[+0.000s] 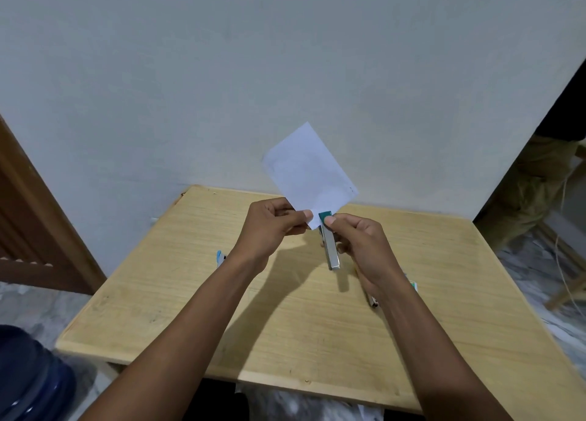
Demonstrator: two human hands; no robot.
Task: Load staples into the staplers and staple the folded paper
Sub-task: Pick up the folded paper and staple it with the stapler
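Observation:
My left hand [272,225] pinches the lower corner of a folded white paper [309,170] and holds it up above the table, tilted to the right. My right hand [358,246] grips a small stapler [329,246] with a green head and silver body, thumb on its head. The stapler's mouth sits on the paper's bottom corner. A light-blue stapler [220,257] lies on the table, partly hidden behind my left wrist. Another small item [374,301], partly hidden, lies under my right forearm.
The wooden table [285,325] stands against a pale wall. A green-and-white box edge [413,284] peeks out by my right wrist. A brown door [28,224] is at left, a dark blue object [28,376] at lower left, a wooden frame [567,281] at right.

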